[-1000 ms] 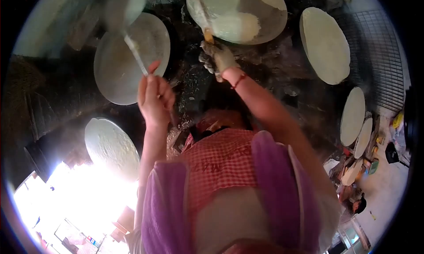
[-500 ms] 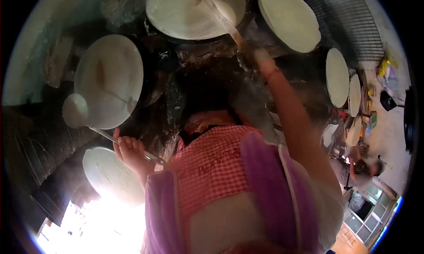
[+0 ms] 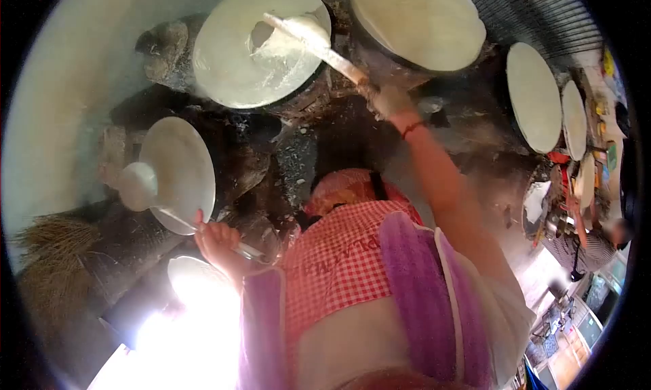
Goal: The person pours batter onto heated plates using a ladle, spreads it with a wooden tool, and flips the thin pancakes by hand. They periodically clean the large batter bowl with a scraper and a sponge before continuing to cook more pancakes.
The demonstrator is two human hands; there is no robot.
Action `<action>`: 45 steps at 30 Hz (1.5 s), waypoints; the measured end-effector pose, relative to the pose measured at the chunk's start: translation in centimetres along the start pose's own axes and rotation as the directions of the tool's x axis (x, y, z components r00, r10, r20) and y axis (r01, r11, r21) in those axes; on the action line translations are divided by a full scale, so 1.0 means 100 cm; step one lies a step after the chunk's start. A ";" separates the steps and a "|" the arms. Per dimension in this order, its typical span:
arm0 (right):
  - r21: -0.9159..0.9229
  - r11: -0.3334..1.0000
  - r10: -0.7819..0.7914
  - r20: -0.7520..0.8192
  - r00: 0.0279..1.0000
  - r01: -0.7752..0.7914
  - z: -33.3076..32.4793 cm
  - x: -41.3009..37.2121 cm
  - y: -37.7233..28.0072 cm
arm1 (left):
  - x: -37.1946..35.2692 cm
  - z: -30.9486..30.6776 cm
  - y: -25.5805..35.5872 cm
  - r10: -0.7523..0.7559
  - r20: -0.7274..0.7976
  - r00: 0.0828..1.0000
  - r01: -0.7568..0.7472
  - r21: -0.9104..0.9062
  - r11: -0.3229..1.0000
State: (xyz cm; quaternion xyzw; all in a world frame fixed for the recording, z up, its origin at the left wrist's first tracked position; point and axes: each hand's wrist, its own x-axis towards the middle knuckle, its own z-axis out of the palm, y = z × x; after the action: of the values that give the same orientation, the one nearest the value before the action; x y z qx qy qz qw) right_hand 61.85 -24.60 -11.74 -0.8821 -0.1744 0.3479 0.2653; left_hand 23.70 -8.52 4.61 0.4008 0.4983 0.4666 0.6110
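Observation:
My left hand (image 3: 220,246) is closed around the handle of a ladle (image 3: 137,187). The round bowl of the ladle is over or beside the left edge of a pale round griddle (image 3: 186,156). My right hand (image 3: 393,104), partly blurred, grips a long, flat wooden spreader (image 3: 344,66). The far part of the spreader lies over another round griddle (image 3: 230,68) coated with a pale layer. White batter (image 3: 288,43) is heaped along the spreader there, beside a darker bare patch near the middle.
A large coated griddle (image 3: 420,24) sits at top right, with more pale griddles (image 3: 534,98) beyond it. One griddle (image 3: 193,276) at lower left is washed out by glare. A straw broom (image 3: 57,248) is at far left. Another person (image 3: 590,248) is at far right.
The view has shifted, bringing the griddle under the spreader further left and down. White batter now shows heaped against the spreader. Both hands keep hold of their tools.

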 end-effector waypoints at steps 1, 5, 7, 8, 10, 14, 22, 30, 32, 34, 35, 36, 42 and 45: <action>-0.053 0.994 -0.098 -0.102 0.990 0.093 0.000 0.028 0.000 | -0.002 0.012 -0.005 -0.022 0.005 1.000 0.022 0.025 0.999; 0.194 0.975 -0.108 0.002 0.994 0.105 -0.014 0.095 -0.036 | -0.014 0.055 -0.013 -0.140 0.005 0.990 0.139 0.054 0.989; 0.202 0.974 0.068 0.189 0.980 -0.106 -0.042 0.057 -0.096 | -0.019 0.075 -0.012 -0.205 0.014 0.979 0.205 0.014 0.979; 0.072 0.996 0.031 0.174 0.984 -0.044 -0.040 0.056 -0.104 | -0.021 0.078 -0.012 -0.194 -0.007 0.981 0.194 0.081 0.978; 0.051 0.992 -0.119 0.156 0.981 0.113 -0.038 0.048 -0.100 | -0.026 0.092 -0.006 -0.163 -0.032 0.986 0.165 0.078 0.983; 0.741 0.603 -0.403 -0.038 0.914 0.297 -0.060 0.023 -0.030 | -0.025 0.081 0.000 -0.107 0.030 0.994 0.105 0.080 0.991; 0.586 0.746 -0.364 -0.037 0.931 0.315 0.019 0.030 -0.066 | 0.015 0.113 -0.037 -0.328 0.205 0.922 0.279 0.237 0.931; 0.690 0.715 -0.218 0.068 0.974 0.113 -0.025 0.035 -0.104 | 0.046 0.185 0.004 -0.292 0.391 0.873 0.159 0.338 0.928; 0.544 0.825 -0.303 0.191 0.934 0.156 -0.009 0.032 -0.104 | 0.065 0.191 0.000 -0.360 0.430 0.828 0.253 0.287 0.924; 0.644 0.763 -0.337 0.339 0.878 0.044 -0.006 0.026 -0.100 | 0.070 0.200 0.002 -0.423 0.476 0.771 0.372 0.202 0.906; 0.688 0.726 -0.352 0.366 0.861 0.005 -0.011 0.011 -0.092 | 0.069 0.197 0.003 -0.417 0.475 0.775 0.370 0.194 0.909; 0.685 0.729 -0.357 0.365 0.860 0.012 -0.022 -0.002 -0.082 | 0.069 0.193 0.002 -0.449 0.487 0.749 0.474 0.079 0.877; 0.876 0.458 -0.077 0.208 0.975 -0.151 -0.012 -0.007 -0.042 | 0.017 0.200 -0.034 -0.506 0.423 0.752 0.614 -0.167 0.772; 0.822 0.521 -0.271 0.416 0.868 -0.232 0.031 -0.003 -0.071 | 0.014 0.217 -0.048 -0.550 0.460 0.697 0.687 -0.208 0.696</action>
State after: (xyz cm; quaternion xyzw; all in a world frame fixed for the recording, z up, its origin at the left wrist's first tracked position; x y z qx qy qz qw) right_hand 58.63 -17.97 -9.29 -0.5140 -0.0535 0.5986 0.6121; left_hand 45.94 -8.82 3.66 0.1636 0.3877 0.2301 0.8775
